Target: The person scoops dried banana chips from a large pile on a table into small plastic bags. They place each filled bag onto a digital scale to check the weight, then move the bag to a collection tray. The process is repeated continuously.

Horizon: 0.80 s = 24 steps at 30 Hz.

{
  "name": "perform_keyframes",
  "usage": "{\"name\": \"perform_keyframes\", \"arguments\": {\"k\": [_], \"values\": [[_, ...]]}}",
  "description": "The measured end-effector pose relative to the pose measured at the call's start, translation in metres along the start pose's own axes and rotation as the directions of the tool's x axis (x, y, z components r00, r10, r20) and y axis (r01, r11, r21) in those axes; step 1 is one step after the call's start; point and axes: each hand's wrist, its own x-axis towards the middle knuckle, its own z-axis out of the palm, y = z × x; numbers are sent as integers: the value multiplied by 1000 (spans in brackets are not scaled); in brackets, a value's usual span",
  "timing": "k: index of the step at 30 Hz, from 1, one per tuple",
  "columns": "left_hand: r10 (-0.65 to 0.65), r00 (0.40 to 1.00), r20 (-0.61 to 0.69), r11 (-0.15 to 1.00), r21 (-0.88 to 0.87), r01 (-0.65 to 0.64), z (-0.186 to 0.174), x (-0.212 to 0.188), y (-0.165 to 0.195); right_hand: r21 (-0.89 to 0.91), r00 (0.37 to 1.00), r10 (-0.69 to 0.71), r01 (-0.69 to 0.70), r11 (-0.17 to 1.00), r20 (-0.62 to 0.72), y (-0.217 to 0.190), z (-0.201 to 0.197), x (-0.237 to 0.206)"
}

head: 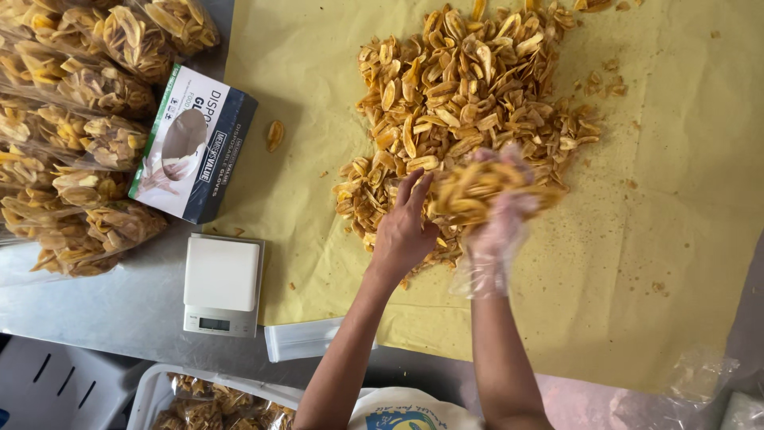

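A big heap of golden fried chips (469, 87) lies on a sheet of yellow paper (684, 239). My left hand (403, 227) is bare and rests at the near edge of the heap, holding the mouth of a clear bag that is mostly hidden. My right hand (500, 215) wears a thin clear plastic glove and grips a blurred handful of chips (477, 187) right beside my left hand. One stray chip (274, 135) lies apart on the paper at the left.
Several filled clear bags of chips (72, 135) are stacked at the left. A box of disposable gloves (195, 143) leans against them. A small white scale (222, 284) and flat clear bags (306, 338) sit on the metal table. A white crate (207, 398) holds more filled bags.
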Motion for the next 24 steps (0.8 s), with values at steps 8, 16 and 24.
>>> {"name": "perform_keyframes", "arguments": {"k": [8,16,24], "values": [[114,992,-53,993,18,-114,-29,-2,10,-522,940,291,-341,782,-178,24,-127,12],[-112,993,40,985,139,105,-55,-16,2,-595,509,465,-802,-47,-724,14,-238,121],[-42,999,-21,997,63,43,-27,-24,-17,-564,516,597,-816,125,-615,68,-123,72]]}}
